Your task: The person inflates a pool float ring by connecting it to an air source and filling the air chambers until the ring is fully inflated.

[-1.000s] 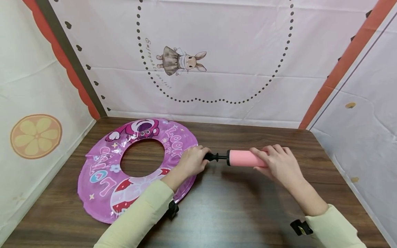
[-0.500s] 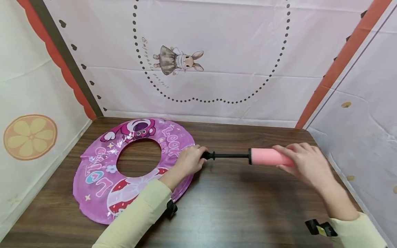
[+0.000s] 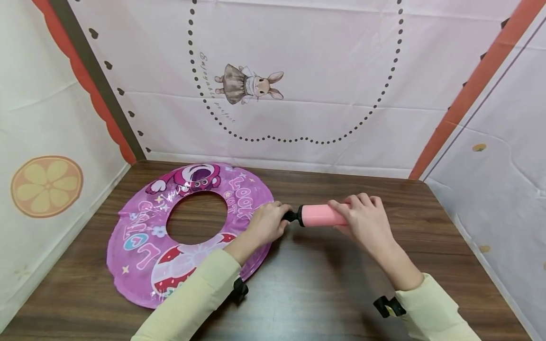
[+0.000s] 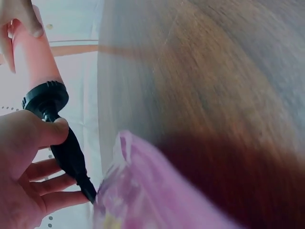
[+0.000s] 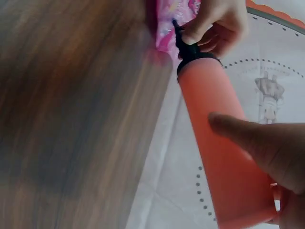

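Observation:
A pink hand pump (image 3: 322, 215) with a black end cap lies level between the two hands, above the table. My left hand (image 3: 266, 221) pinches the pump's black handle (image 4: 69, 152) between thumb and fingers. The pink barrel (image 5: 217, 129) is in the grip of my right hand (image 3: 367, 225), thumb along its side. Almost none of the rod shows between handle and cap. Beside and under the left hand is a purple swim ring (image 3: 136, 279) with printed letters and a bear. In the left wrist view the handle's narrow tip meets the ring's edge (image 4: 157, 191); the exact joint is unclear.
The dark wooden table (image 3: 307, 293) bears the ring on its left side. A printed cloth backdrop (image 3: 315, 71) rises behind the table's far edge, with cloth walls at left and right. A black strap piece (image 3: 389, 307) sits at the right sleeve.
The right hand first drew the barrel rightward, baring a long black rod, then pushed it back left until the cap reached the handle. The left hand stayed in place on the handle.

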`<state>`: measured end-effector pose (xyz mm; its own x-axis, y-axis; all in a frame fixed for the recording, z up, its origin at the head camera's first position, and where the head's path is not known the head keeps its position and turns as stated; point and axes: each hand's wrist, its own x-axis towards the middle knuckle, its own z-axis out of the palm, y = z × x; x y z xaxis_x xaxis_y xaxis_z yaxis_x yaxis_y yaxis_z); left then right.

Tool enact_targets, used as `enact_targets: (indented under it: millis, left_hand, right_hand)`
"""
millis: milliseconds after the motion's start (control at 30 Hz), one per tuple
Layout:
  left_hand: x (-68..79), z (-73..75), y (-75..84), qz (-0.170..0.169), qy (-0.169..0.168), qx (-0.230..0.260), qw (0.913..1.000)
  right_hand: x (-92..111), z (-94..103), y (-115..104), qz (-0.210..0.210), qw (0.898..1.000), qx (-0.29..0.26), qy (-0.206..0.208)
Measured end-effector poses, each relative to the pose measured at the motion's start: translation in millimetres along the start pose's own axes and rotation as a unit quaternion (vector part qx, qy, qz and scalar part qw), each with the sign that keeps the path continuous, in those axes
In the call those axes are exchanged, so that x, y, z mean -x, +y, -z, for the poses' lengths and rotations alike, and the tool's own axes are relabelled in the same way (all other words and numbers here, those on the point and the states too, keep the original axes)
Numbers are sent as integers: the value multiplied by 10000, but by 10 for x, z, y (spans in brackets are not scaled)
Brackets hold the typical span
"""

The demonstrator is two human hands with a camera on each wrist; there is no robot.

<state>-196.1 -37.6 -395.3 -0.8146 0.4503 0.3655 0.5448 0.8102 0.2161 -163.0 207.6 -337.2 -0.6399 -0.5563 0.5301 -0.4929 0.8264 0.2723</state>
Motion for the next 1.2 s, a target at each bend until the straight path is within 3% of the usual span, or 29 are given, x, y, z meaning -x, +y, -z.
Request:
enact_targets:
  millis: [233, 400, 700, 967, 1200]
  left_hand:
    - [-15, 54, -24, 151, -247, 238, 9993]
    - [-15, 67, -48, 74, -222, 100, 9997]
    - [38, 52, -125, 110, -131, -102, 9998]
    - [5, 43, -75, -303, 172, -267, 9990]
    - [6, 25, -34, -327, 417, -223, 9983]
  right_hand:
    - [90, 96, 187, 92, 9992, -354, -189]
    - [240, 192, 420, 228, 9989, -375, -139]
    - [499, 428, 814, -167, 9987, -475, -30]
    - [281, 200, 464, 194, 9987, -473, 47]
    - [58, 52, 144, 54, 9992, -396, 24]
